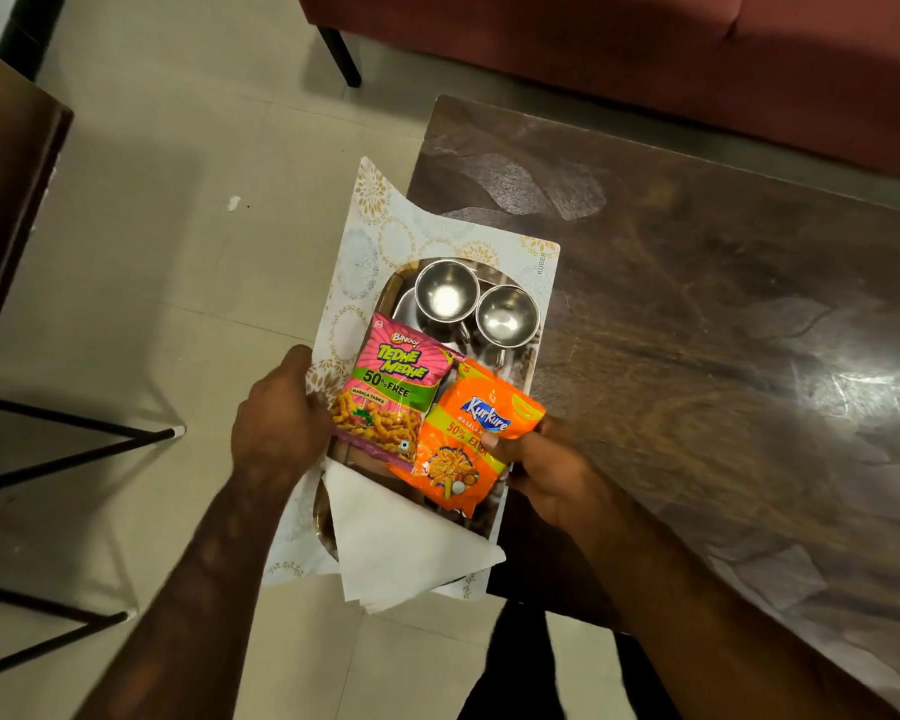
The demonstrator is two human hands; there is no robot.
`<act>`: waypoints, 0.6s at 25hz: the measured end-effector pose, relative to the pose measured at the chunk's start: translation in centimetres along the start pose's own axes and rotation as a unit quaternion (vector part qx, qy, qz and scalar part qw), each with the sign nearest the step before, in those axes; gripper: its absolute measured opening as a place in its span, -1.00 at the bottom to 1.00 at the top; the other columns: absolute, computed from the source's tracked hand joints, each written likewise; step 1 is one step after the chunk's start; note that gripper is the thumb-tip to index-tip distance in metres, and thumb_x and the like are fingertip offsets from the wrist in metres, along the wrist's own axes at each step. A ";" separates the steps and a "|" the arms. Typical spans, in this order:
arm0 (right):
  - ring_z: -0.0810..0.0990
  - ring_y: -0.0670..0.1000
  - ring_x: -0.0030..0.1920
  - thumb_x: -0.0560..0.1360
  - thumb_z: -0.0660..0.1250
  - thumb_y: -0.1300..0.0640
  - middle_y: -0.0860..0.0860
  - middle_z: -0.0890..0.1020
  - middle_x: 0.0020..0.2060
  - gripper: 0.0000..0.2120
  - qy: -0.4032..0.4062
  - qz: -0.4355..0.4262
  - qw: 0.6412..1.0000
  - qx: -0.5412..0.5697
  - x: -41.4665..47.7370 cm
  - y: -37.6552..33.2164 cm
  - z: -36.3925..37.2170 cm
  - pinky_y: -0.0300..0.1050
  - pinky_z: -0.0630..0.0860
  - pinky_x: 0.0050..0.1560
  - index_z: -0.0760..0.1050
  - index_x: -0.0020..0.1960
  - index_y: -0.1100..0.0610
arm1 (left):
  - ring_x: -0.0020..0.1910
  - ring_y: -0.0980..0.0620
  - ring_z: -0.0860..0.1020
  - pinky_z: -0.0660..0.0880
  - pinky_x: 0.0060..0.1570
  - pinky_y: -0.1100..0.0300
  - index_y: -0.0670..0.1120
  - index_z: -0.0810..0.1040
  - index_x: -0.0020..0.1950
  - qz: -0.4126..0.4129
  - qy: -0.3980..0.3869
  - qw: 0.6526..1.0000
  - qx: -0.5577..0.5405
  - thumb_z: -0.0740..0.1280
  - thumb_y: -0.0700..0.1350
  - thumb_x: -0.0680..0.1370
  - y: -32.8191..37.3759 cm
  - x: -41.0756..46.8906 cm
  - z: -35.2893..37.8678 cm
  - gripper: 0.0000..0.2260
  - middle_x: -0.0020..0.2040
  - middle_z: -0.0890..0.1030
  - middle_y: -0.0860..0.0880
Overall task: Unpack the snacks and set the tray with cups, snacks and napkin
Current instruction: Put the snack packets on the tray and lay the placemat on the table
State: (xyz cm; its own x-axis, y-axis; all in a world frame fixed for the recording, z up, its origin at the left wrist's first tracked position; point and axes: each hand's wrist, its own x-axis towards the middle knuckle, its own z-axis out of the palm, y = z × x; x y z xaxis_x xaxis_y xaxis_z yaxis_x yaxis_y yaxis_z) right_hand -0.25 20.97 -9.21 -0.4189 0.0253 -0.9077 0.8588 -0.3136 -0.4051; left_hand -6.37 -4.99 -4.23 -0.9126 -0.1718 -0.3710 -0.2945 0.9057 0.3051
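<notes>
Counter (697,304): dark wood-grain top, filling the view from 12 to 4 o'clock. The tray overhangs its near-left corner, out over the floor tiles.

Tray (380,241): rectangular, white with gold floral print, "KUBER" readable along its 1 o'clock edge. I judge the task nearly complete: cups, snacks and napkin all sit on it. What seems left is final placement of the tray, or straightening the packets.

Napkin (401,537): white, folded to a triangle, at the tray's 6 o'clock end, its corner hanging past the rim.

Pink packet (393,392): "BINGO! TEDHE MEDHE", "50% FREE", "MASALA TADKA". Lies centre-left, unopened as far as I can tell.

Orange packet (463,449): "Kurkure", "50% EX…", the word cut off by a thumb. It lies touching the pink one at its 4 o'clock side.

Two steel cups (447,296), empty, side by side at the tray's 12 o'clock end.

Left hand (279,423): fingers curled round the tray's 9 o'clock edge, grasping it. Right hand (546,470): fingers under the 3 o'clock edge, thumb pressed on the orange packet, grasping tray and packet together.
</notes>
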 end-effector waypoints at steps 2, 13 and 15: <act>0.72 0.24 0.11 0.52 0.47 0.44 0.17 0.76 0.10 -0.66 0.011 0.003 1.000 0.008 -0.2 0.0 -0.1 0.33 0.62 0.28 0.61 0.22 0.17 | -0.15 -0.37 0.56 0.36 -0.24 0.04 -0.05 0.40 0.11 0.016 0.018 0.999 0.037 0.34 -0.17 0.48 1.1 -1.1 -0.9 -0.76 -0.07 0.64 -0.20; 0.70 0.08 -0.08 0.55 0.45 0.44 0.11 0.71 0.01 -0.72 0.036 0.018 0.999 -0.004 -0.7 -0.1 0.5 0.00 0.61 -0.13 0.54 0.15 0.16 | -0.32 -0.28 0.56 0.33 -0.34 0.10 0.07 0.40 0.14 0.064 0.120 0.975 0.177 0.35 -0.29 0.39 4.4 -3.7 -11.3 -0.59 -0.21 0.62 -0.12; 0.70 0.07 -0.08 0.55 0.47 0.40 0.09 0.72 0.00 -0.76 0.043 0.020 0.999 -0.024 -0.6 -0.1 0.4 -0.02 0.60 -0.13 0.56 0.11 0.13 | -0.31 -0.26 0.57 0.31 -0.34 0.11 0.13 0.41 0.18 0.074 0.136 0.968 0.195 0.35 -0.28 0.39 5.2 -4.2 -13.4 -0.54 -0.17 0.64 -0.09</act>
State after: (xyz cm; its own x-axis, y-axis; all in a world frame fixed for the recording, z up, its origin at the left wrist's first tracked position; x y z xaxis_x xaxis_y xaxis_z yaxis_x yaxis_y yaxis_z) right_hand -0.22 20.61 -8.57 -0.3593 0.0959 -0.9283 0.8880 -0.2706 -0.3717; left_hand -7.92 -4.73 10.66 -0.9933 -0.0765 -0.0871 -0.0735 0.9966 -0.0377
